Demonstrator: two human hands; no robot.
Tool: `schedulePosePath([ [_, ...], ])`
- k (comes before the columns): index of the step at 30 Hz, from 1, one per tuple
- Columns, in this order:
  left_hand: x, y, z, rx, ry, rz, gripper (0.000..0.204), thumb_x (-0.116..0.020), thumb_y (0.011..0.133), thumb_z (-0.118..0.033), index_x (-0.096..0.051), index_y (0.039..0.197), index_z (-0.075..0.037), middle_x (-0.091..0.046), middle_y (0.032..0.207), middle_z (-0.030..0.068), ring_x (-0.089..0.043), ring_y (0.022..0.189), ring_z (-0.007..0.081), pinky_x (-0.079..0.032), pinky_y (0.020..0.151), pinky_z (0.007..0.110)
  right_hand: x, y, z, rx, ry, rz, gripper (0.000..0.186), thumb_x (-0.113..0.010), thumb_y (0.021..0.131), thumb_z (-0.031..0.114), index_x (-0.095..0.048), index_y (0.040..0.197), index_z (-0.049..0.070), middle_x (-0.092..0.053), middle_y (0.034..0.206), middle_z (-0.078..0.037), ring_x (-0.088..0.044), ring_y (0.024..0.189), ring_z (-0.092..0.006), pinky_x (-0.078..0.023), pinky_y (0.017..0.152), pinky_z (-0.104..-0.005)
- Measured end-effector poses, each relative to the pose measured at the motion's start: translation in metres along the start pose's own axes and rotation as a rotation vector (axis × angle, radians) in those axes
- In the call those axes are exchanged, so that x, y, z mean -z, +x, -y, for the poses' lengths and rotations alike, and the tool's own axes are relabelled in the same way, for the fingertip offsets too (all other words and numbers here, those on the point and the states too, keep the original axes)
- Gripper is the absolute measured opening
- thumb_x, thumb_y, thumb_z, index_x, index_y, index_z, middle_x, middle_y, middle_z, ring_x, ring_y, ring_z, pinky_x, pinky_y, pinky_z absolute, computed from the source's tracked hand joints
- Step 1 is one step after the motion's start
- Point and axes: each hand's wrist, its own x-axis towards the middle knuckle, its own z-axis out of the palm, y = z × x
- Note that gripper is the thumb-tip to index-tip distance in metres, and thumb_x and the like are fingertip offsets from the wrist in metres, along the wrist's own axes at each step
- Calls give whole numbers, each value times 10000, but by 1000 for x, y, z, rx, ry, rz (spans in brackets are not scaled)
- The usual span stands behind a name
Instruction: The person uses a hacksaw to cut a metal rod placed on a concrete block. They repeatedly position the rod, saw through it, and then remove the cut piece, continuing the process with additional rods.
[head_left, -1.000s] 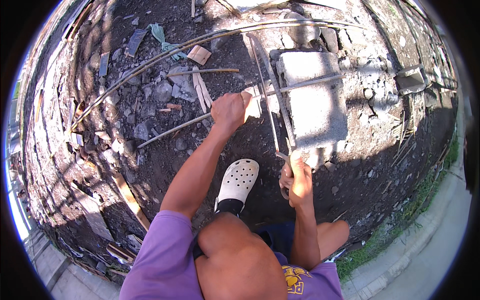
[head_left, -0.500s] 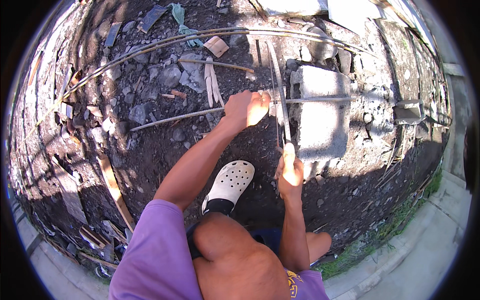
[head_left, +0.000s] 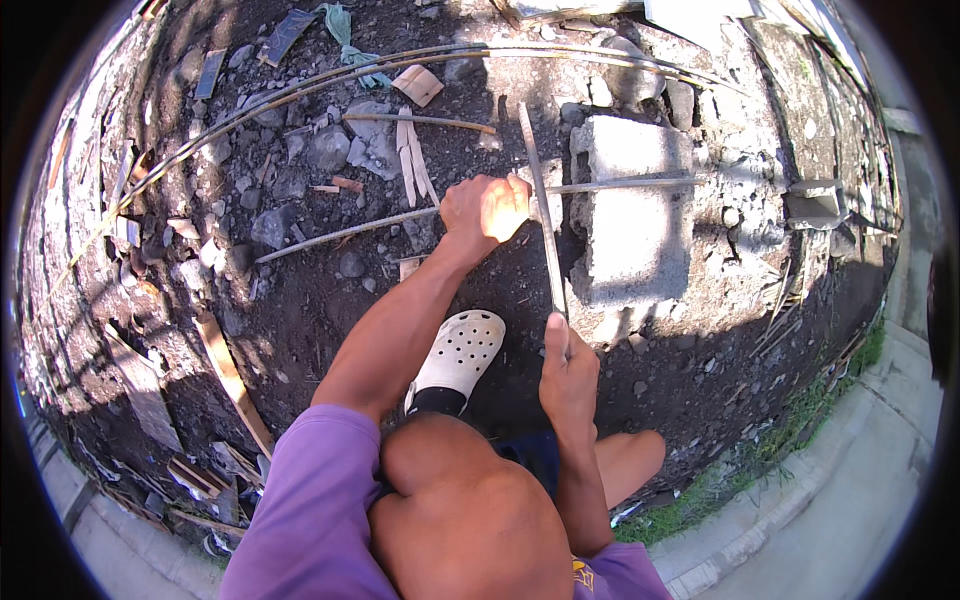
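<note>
My left hand (head_left: 487, 207) is closed around a thin steel rod (head_left: 350, 232), pressing it from above just left of a concrete block (head_left: 640, 225). The rod's right part lies across the top of that block. In my right hand (head_left: 570, 375) is the handle end of a hacksaw (head_left: 545, 220). Its narrow frame points away from me and crosses the rod between my left fingers and the block. Seen nearly edge-on, the saw hides its blade, so I cannot tell how deep the teeth sit in the rod.
Beyond my hands, two long thin rods (head_left: 400, 62) arc across stony soil. A short rod (head_left: 420, 120), wood scraps (head_left: 418, 85), a green cloth strip (head_left: 340, 30) and rocks (head_left: 330, 150) lie about. My white clog (head_left: 465, 350) stands close below my left hand.
The hacksaw and my right hand have drawn back toward me, and the saw has tilted so its frame and blade line up. My left hand keeps its grip on the rod.
</note>
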Motion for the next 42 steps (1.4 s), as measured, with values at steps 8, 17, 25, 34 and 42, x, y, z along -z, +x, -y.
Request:
schedulePosePath([
  [8,23,-3,-21,84,-60,-56,529,-477,990,-390,-761,713,-40,-716,754,265,-727,722,484,-587,719,573,-4,-13,-24,-73,-24,-13,524,-597,1051,399,-592,790,-55,-585,682,-299,-588,649,-491,-461,629,-531],
  [17,10,-6,-10,-95,99,-91,528,-446,1007,-390,-776,751,-68,-744,796,221,-740,748,452,-593,733,549,-27,42,-18,64,53,-68,579,-585,1054,484,-636,808,-38,-610,684,-272,-618,703,-512,-469,643,-533],
  [25,-7,-6,-3,-1,-30,-198,461,-514,981,-367,-773,730,-79,-740,788,213,-743,737,426,-593,697,510,24,-56,-29,-139,32,75,567,-511,1064,483,-732,1047,-39,-683,982,-355,-697,972,-507,-525,818,-546],
  [34,9,-2,-17,74,56,-24,547,-426,1021,-386,-795,779,-62,-753,848,223,-753,828,438,-598,779,524,-17,10,-37,-54,23,-44,649,-539,1072,514,-631,810,-72,-599,696,-292,-548,620,-433,-437,631,-522],
  [42,-4,-3,-2,71,47,-74,478,-484,987,-415,-798,823,-94,-765,890,203,-759,831,419,-606,779,507,1,-5,-20,-46,-6,-9,622,-583,1051,508,-618,779,-50,-619,693,-292,-568,640,-495,-443,623,-554],
])
